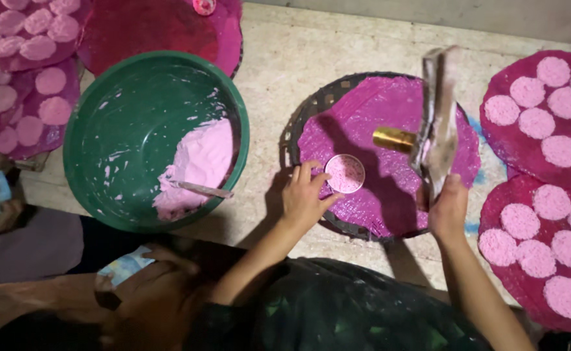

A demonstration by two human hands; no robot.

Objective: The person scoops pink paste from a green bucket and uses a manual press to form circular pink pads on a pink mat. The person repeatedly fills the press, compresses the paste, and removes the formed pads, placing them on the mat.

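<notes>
Step in hand: forming pink disc. Left hand point(305, 198) grips round mould ring point(344, 173), filled, on magenta cloth tray point(389, 107). Right hand point(448, 208) clamped on flat scraper point(438, 117) (raised, blurred). Next, I judge: level fill flush.

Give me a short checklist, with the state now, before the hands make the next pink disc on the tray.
1. Small round ring mould lies flat on purple cloth-covered woven tray: ok.
2. Left hand steadies the mould: ok.
3. Right hand grips the pale flat tool with gold-coloured handle: ok.
4. Mould filled level: cannot tell.
5. Pink paste left in green round plastic basin: ok.
</notes>
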